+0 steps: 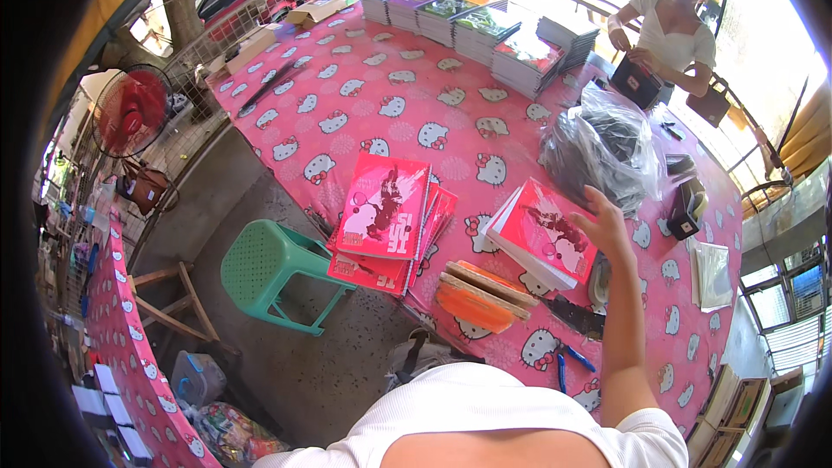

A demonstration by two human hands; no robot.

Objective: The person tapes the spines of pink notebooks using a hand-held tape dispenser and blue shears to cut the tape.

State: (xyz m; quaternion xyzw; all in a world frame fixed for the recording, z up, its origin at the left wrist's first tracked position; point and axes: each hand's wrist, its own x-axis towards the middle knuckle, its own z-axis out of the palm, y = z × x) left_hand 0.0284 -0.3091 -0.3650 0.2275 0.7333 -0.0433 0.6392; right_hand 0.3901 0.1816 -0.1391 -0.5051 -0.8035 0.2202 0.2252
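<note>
My right hand (pixel 604 227) is over the right side of the short stack of red-covered books (pixel 546 230), fingers spread and gripping nothing; whether a fingertip touches the cover, I cannot tell. My left hand is out of view. The stack sits in from the near edge of the table (pixel 416 95), its lower books askew, with a matching pile (pixel 381 221) at the left edge. I judge this step to be handling that stack; a next move would call for closing thumb and fingers squarely along its side.
</note>
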